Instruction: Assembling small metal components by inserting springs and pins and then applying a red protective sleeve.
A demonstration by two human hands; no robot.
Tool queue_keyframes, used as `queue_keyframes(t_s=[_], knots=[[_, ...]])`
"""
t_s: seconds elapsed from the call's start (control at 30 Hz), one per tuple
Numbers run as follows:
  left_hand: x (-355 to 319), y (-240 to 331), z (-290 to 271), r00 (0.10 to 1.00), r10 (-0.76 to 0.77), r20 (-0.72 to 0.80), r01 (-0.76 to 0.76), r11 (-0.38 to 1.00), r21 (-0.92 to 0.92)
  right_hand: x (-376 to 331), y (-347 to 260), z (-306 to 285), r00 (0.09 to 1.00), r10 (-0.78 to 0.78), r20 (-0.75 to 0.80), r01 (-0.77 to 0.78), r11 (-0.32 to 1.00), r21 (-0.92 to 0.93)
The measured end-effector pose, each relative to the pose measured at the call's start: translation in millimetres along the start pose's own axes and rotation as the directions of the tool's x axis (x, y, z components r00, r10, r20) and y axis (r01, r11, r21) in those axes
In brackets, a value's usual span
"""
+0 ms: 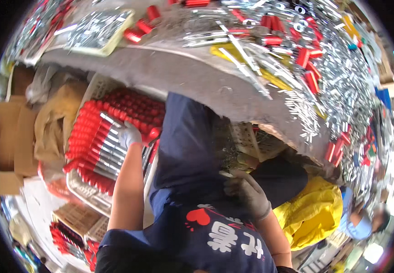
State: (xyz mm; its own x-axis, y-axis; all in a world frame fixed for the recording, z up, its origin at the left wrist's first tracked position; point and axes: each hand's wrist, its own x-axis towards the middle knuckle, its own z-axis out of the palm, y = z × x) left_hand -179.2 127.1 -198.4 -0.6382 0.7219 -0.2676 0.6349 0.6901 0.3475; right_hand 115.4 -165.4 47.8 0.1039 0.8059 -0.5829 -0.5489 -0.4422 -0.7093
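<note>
Apparently, arranging was underway: left hand point(131, 135) at red-handled tools point(100, 152) in the crate point(95, 88), right hand point(248, 193) right of it; neither grip could be told; alignment seemed next.

Head-worn fisheye, looking steeply down, fairly close, edges seemingly blurred

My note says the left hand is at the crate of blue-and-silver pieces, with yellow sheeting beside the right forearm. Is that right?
Not quite: the head view shows the pieces as red and silver, not blue. The left hand is at their crate, and the yellow sheeting is beside the right forearm, as noted.
</note>
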Motion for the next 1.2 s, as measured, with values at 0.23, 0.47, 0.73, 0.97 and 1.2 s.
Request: queue_keyframes(t_s=[0.23,0.47,0.73,0.97,1.2], knots=[[2.4,-15.8,-8.2,0.804,0.199,-0.561,-0.196,0.978,0.066,20.2,-109.1,8.9,0.728,-0.667,0.155,0.485,0.342,-0.805],[-124.4,121.5,-149.9,0.319,0.687,-0.653,-0.947,0.258,-0.191,126.6,-201.2,-20.0,0.439,-0.83,0.345,0.008,-0.381,-0.925],[-265.3,341.6,-146.8,-0.457,0.785,-0.418,-0.786,-0.577,-0.223,125.4,-214.2,-35.9,0.386,-0.886,0.255,0.106,-0.232,-0.967],[-328.9,420.9,-130.8,-0.063,0.886,0.46,-0.934,-0.215,0.286,40.2,-202.1,-100.1,0.234,-0.891,-0.388,0.689,0.434,-0.58],[-328.6,418.8,-130.9,-0.006,0.894,0.447,-0.906,-0.195,0.377,-4.3,-185.0,-79.3,0.185,-0.884,-0.43,0.761,0.406,-0.507]])
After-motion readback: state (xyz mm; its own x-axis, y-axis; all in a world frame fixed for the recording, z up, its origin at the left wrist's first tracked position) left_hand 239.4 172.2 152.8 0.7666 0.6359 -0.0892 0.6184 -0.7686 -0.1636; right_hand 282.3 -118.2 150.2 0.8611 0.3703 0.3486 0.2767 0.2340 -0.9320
